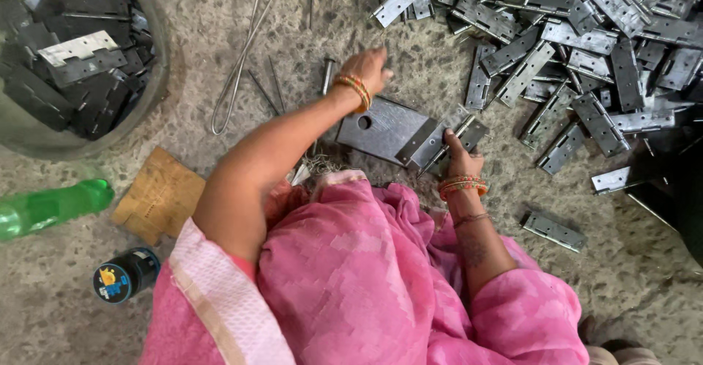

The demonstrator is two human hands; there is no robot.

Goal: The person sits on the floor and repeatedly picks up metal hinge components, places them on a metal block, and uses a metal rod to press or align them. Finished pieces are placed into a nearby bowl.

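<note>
Right hand (pixel 463 158) closed on a grey metal hinge (pixel 439 144), pressing it flat against the steel block (pixel 382 127), apparently to steady it. Left hand (pixel 368 66) just beyond the block, fingers curled near a thin pin (pixel 326 76); grip there cannot be told. Right of the block, heaped dull hinges (pixel 578 50) on the rough floor (pixel 220 35). Left of it, filled bowl (pixel 157 79), cardboard scrap (pixel 160 196), green bottle (pixel 51 207).
</note>
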